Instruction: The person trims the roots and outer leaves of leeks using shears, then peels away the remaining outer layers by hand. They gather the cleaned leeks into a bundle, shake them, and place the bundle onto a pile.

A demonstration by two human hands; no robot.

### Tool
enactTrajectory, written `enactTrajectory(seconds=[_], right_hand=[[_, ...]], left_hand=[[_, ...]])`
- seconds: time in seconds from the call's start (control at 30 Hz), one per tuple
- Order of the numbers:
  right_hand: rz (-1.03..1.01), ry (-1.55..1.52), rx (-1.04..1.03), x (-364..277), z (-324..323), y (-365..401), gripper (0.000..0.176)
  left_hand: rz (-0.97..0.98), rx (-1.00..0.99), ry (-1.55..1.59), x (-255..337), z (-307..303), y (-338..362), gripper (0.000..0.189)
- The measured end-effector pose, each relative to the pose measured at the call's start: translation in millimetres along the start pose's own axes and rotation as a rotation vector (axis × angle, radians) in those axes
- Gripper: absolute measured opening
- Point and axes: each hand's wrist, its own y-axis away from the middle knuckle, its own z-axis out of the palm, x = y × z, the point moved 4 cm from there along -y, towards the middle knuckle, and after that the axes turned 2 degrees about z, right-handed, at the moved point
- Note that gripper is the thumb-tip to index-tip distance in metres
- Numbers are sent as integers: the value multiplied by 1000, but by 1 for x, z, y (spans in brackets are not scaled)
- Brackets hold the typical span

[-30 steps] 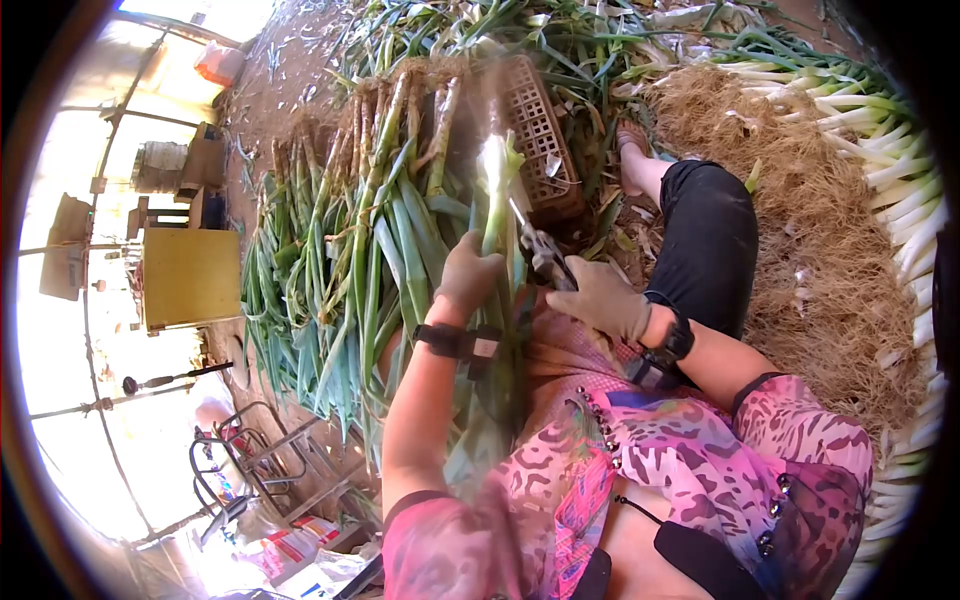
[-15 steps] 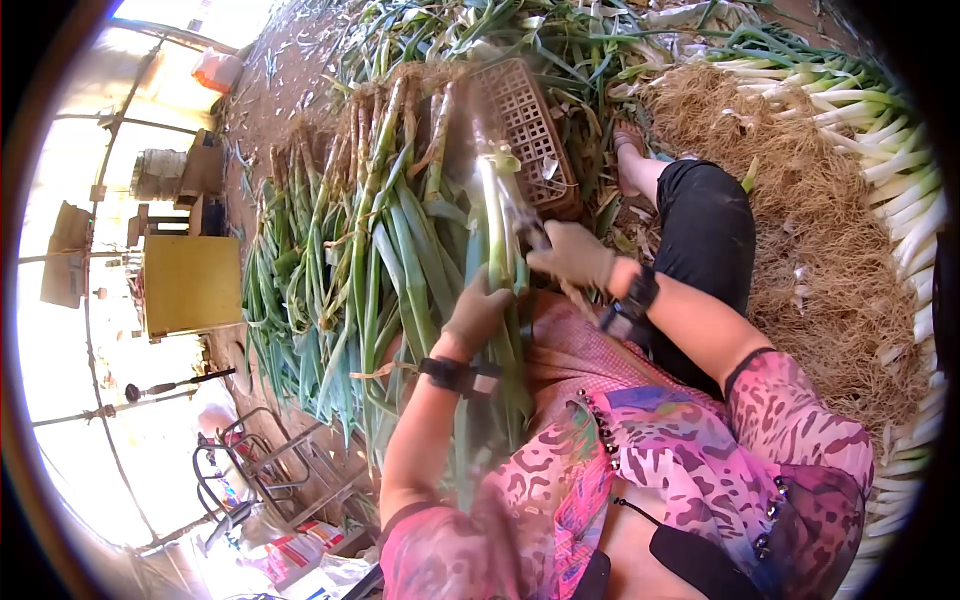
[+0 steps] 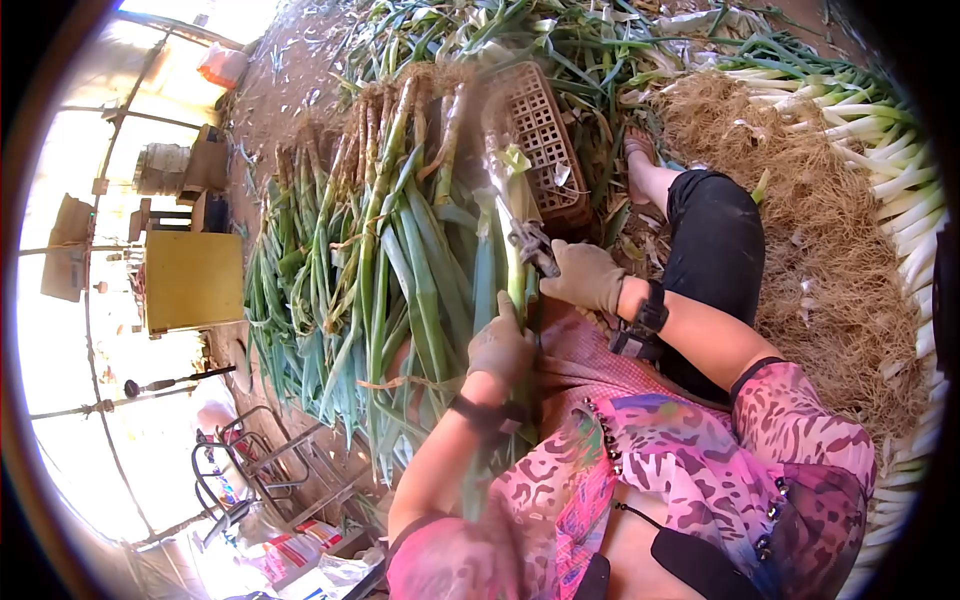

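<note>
A leek stands upright in front of me, its root end blurred at the top and its lower leaves running down beside my lap. My gloved left hand is closed around its lower part, the index finger lying along the stalk. In my gloved right hand is a small grey tool, its tip close against the stalk; its exact kind is too blurred to tell. To the left lies a pile of unpeeled leeks, with brown roots at the top and long green leaves below.
Behind the stalk stands a brown plastic crate. Loose green leaves cover the ground beyond it. On the right are rows of white leeks with a broad mass of roots. A yellow box and metal frame stand left.
Both hands have shifted slightly right and down. The grey tool has come into clearer sight beside the stalk, and the held leek's leaves have swung toward my body.
</note>
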Motion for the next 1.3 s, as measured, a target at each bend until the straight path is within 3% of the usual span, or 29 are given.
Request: enactTrajectory(seconds=[0.4,0.5,0.53,0.73,0.83,0.9,0.93,1.07,1.17,1.2,1.3], right_hand=[[21,9,-47,-4,-10,-27,50],[11,28,-156,-4,-1,-26,50],[25,-9,-74,4,-1,-32,50],[-35,-16,-83,-2,3,-32,52],[24,-87,-140,-4,-5,-48,46],[87,-162,-160,-8,-11,-59,47],[38,-144,-96,-15,-12,-61,48],[-142,-59,-184,-27,-8,-38,48],[-48,-130,-102,-16,-9,-50,48],[18,-126,-170,-11,-9,-55,47],[-67,-94,-216,-17,-5,-46,47]], left_hand=[[-30,-6,-21,3,-6,2,73],[-62,-15,118,-11,-15,0,72],[-22,38,205,-20,-13,0,71],[125,88,504,-43,-2,-4,67],[239,27,889,-48,10,-11,59],[202,-92,1089,-43,3,-1,51],[181,-149,1190,-40,-4,5,48],[63,-261,1566,-51,-6,12,40],[51,-268,1572,-47,-7,15,39],[49,-266,1580,-47,-6,15,38],[29,-270,1625,-57,1,10,37]])
